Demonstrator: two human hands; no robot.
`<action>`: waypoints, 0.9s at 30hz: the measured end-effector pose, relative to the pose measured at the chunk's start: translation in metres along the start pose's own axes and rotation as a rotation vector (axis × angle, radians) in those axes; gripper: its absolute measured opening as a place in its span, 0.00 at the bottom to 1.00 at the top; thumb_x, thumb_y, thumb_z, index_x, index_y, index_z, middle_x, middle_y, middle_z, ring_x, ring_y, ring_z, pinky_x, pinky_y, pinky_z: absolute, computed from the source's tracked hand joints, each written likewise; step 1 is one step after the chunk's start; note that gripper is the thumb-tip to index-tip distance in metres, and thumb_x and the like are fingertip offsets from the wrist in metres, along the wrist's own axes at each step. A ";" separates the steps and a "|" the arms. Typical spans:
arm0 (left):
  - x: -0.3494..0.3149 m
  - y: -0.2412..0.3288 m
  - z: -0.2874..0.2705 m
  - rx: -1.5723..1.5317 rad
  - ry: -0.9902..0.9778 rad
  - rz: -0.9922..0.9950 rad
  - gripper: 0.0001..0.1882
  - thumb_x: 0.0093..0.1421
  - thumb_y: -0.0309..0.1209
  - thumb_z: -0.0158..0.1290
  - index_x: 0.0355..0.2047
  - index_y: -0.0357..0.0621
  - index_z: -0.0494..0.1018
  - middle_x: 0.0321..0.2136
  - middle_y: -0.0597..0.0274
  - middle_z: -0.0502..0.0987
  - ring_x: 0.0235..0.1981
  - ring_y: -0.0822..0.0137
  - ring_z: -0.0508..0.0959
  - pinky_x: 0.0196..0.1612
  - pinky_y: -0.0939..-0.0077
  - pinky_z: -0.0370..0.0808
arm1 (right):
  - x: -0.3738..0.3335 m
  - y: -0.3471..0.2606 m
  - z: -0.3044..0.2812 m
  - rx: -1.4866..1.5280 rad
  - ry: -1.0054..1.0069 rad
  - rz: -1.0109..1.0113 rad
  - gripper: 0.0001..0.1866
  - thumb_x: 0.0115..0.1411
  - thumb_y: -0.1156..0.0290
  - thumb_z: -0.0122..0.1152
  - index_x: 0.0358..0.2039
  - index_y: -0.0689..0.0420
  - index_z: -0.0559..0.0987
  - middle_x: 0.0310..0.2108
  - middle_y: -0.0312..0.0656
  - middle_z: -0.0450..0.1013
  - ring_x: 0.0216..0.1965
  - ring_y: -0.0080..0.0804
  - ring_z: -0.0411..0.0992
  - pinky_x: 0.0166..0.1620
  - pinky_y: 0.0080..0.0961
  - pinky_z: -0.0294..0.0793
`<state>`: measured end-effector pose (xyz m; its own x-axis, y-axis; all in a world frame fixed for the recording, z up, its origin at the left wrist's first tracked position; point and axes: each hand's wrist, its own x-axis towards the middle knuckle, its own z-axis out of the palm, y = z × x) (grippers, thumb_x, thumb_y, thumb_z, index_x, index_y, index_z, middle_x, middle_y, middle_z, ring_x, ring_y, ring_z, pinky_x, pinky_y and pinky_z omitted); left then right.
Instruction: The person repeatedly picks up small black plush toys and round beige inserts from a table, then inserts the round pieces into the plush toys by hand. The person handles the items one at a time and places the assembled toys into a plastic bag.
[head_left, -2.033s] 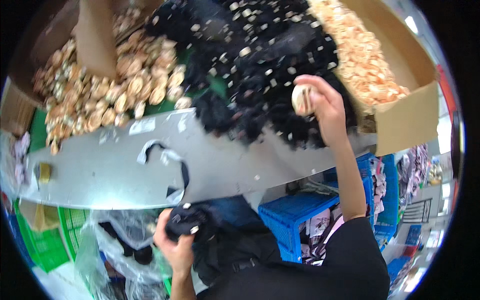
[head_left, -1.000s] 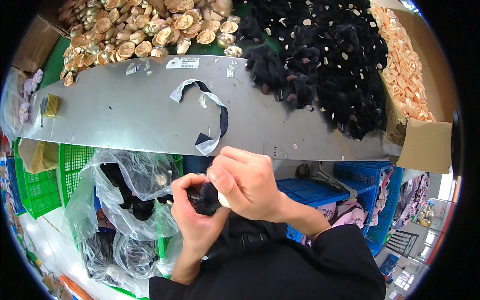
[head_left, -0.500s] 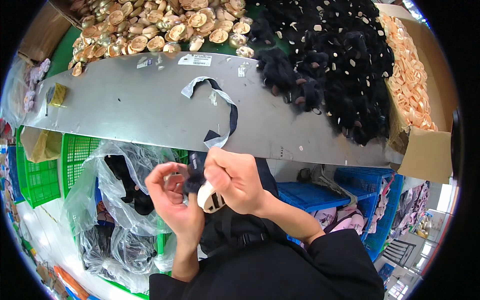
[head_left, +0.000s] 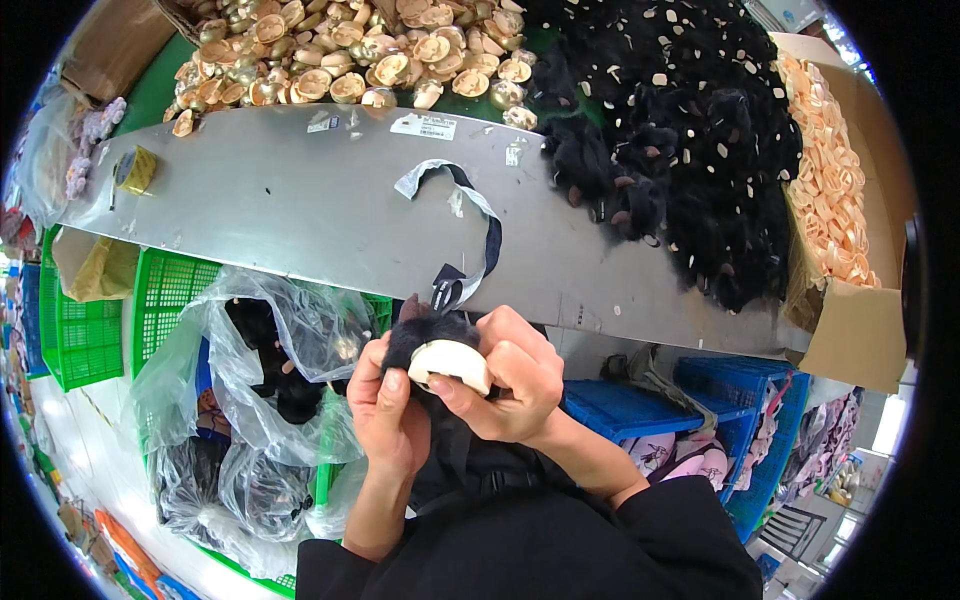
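Observation:
In front of my body I hold a small black plush piece (head_left: pixel 428 328) with a brownish ear-like tip. A cream-coloured curved plastic shell (head_left: pixel 452 362) with dark slots faces me, set against the plush. My left hand (head_left: pixel 393 425) pinches the plush's left side between thumb and fingers. At the other end, my right hand (head_left: pixel 517 385) grips shell and plush together, its thumb on the shell's lower edge. Just beyond, a dark ribbon strip with pale backing (head_left: pixel 490 240) curls on the metal table (head_left: pixel 310 210), its near end beside the plush.
Gold and cream half-shells (head_left: pixel 390 68) pile up at the back left. Black plush pieces (head_left: pixel 700 170) heap at the back right, beside a cardboard box (head_left: pixel 858 330) of peach-coloured plastic rings. A tape roll (head_left: pixel 135 170) lies left. Green crates (head_left: pixel 80 330) and blue crates (head_left: pixel 640 405) stand below.
Both hands have come together around the plush and shell. The shell has turned its curved side up and into fuller view. The whole scene has shifted slightly right.

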<state>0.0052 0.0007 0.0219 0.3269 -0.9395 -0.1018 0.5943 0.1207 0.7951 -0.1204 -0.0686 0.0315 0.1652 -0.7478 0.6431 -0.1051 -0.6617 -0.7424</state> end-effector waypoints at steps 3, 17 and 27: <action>0.003 0.002 -0.001 0.353 -0.040 0.246 0.12 0.67 0.33 0.58 0.34 0.37 0.72 0.36 0.65 0.71 0.37 0.73 0.68 0.43 0.78 0.65 | 0.002 0.001 0.000 -0.122 0.020 -0.139 0.25 0.49 0.72 0.78 0.16 0.55 0.64 0.17 0.37 0.64 0.17 0.33 0.62 0.24 0.26 0.61; 0.011 -0.002 -0.003 0.866 -0.084 0.320 0.10 0.63 0.28 0.60 0.30 0.36 0.71 0.23 0.61 0.67 0.23 0.68 0.67 0.28 0.75 0.64 | -0.006 0.013 0.013 -0.056 0.162 0.103 0.11 0.62 0.69 0.50 0.29 0.63 0.74 0.40 0.51 0.68 0.33 0.37 0.66 0.38 0.30 0.68; 0.010 -0.013 -0.005 0.833 -0.090 0.269 0.12 0.67 0.30 0.57 0.30 0.37 0.69 0.24 0.63 0.65 0.25 0.69 0.64 0.29 0.75 0.62 | -0.013 0.012 0.020 -0.042 -0.003 0.100 0.14 0.61 0.73 0.48 0.44 0.66 0.74 0.39 0.53 0.71 0.39 0.49 0.69 0.44 0.40 0.72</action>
<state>0.0047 -0.0089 0.0080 0.2991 -0.9387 0.1714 -0.2356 0.1015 0.9665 -0.1039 -0.0658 0.0104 0.1543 -0.8101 0.5656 -0.1618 -0.5854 -0.7944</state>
